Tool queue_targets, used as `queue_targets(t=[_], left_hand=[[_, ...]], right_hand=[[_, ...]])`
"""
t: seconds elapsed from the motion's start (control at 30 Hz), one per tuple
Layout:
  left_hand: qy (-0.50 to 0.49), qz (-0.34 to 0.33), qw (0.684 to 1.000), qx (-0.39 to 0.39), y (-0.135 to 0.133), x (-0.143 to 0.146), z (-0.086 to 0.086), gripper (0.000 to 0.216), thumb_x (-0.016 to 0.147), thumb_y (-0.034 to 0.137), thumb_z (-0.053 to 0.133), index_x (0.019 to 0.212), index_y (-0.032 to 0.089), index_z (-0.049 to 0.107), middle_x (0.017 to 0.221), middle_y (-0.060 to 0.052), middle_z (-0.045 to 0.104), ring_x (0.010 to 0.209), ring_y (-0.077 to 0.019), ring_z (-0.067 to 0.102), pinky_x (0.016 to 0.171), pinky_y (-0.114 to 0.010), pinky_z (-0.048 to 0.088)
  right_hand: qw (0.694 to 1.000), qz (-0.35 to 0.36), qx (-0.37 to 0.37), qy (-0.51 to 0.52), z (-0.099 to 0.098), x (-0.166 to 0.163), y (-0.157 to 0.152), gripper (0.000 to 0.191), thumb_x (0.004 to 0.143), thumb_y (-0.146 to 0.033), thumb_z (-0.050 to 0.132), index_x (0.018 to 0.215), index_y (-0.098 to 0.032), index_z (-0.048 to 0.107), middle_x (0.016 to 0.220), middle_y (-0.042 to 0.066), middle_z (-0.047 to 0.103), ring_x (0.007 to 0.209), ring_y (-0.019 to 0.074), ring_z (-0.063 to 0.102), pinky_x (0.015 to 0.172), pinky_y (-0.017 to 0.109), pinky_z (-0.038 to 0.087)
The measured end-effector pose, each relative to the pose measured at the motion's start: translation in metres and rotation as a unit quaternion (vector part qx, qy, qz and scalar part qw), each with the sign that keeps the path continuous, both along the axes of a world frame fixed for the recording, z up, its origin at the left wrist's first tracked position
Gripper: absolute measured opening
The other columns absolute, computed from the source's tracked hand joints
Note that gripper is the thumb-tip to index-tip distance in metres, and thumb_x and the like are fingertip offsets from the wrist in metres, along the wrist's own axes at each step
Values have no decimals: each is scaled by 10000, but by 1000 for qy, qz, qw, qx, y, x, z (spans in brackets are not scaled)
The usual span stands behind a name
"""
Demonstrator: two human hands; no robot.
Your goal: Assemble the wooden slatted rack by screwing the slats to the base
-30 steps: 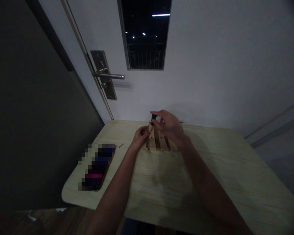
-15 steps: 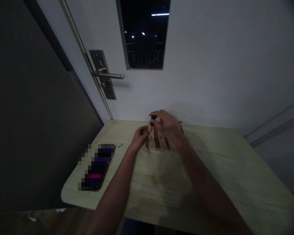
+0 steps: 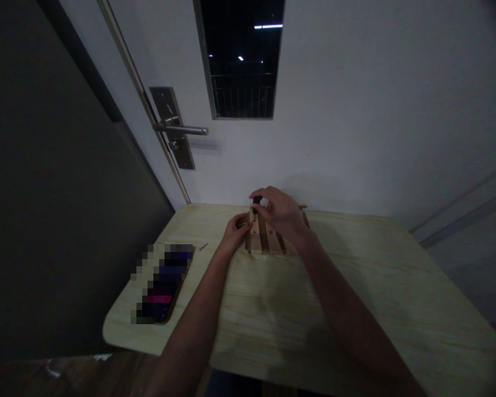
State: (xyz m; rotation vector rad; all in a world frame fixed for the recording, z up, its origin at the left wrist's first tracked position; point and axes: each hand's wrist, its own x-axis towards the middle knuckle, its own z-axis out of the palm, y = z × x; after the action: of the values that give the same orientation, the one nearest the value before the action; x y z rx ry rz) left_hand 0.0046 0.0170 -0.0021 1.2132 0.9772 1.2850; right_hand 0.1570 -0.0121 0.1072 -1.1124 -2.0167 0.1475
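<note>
A striped wooden board (image 3: 257,242), in light and dark strips with small dark holes, lies near the table's back edge. My right hand (image 3: 284,214) pinches the black handle of a short screwdriver (image 3: 256,203), held nearly upright with its shaft pointing down at the board's left part. Whether the tip sits in a screw is too small to make out. At the board's left side, my left hand (image 3: 233,231) has its fingers curled and closed on the edge. Part of the board is hidden behind my right hand and wrist.
A phone (image 3: 165,286), partly pixelated, lies on the left of the pale wooden table (image 3: 248,309). Close to it is a thin metal piece (image 3: 203,246), perhaps a screw or bit. Behind the table stands a white door (image 3: 355,110) with a lever handle (image 3: 186,130).
The view has shifted very slightly. My right hand keeps its pinch on the screwdriver, its fingers a little changed around the handle. My left hand and the board stay in place.
</note>
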Motion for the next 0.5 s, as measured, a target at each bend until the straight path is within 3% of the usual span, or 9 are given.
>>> queue_targets(t=[0.17, 0.5], left_hand=[[2, -8, 1000, 8, 1, -1, 0, 402, 607, 267, 719, 973, 124, 632, 1035, -108, 673, 958, -216, 608, 927, -373, 430], [-8, -9, 1000, 0, 2, 0, -1, 414, 594, 274, 737, 962, 115, 633, 1035, -121, 674, 953, -221, 613, 925, -380, 430]], right_hand=[[999, -31, -4, 3, 0, 0, 0, 153, 813, -258, 585, 953, -213, 626, 906, 30, 646, 707, 144, 561, 662, 273, 412], [998, -56, 2, -17, 0, 0, -3, 288, 831, -230, 521, 1097, -233, 633, 976, 30, 695, 740, 155, 615, 720, 293, 456]])
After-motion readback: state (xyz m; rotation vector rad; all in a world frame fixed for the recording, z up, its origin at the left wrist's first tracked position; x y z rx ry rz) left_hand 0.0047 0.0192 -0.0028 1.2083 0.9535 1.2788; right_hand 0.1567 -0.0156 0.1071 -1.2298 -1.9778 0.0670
